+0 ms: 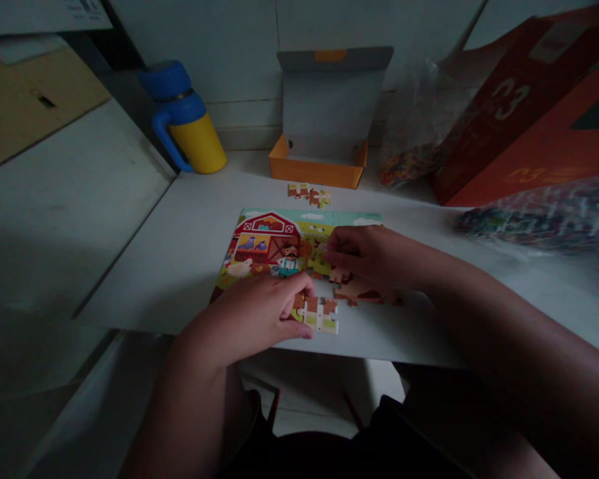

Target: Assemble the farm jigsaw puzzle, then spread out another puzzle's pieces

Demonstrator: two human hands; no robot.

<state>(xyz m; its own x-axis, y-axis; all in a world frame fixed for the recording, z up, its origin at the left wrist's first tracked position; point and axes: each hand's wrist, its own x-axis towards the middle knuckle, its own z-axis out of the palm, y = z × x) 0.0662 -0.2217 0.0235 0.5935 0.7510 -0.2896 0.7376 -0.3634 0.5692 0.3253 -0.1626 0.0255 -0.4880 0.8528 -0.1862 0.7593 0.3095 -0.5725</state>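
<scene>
Puzzle [267, 243] with a farm picture lies partly built in the middle of the white table [180, 266], its red barn on the left side. On my feed the left hand [259, 316] sits at the near edge of the puzzle. Its fingers and thumb are curled around the left end of a cluster of pieces [323, 315] that shows a pale fence, so I read that as a grasp. The right hand [367, 256] lies over the puzzle's right half with its fingers bent and their tips on the pieces beside the barn. I cannot tell whether they pinch a piece or only press on it.

A few loose pieces [309, 194] lie just beyond the puzzle's far edge, near an orange box [317, 171] with its grey lid standing open. A blue and yellow bottle [194, 133] stands far left. A red carton [529, 113] leans at the far right, with clear bags [539, 216] of small coloured bits beside it.
</scene>
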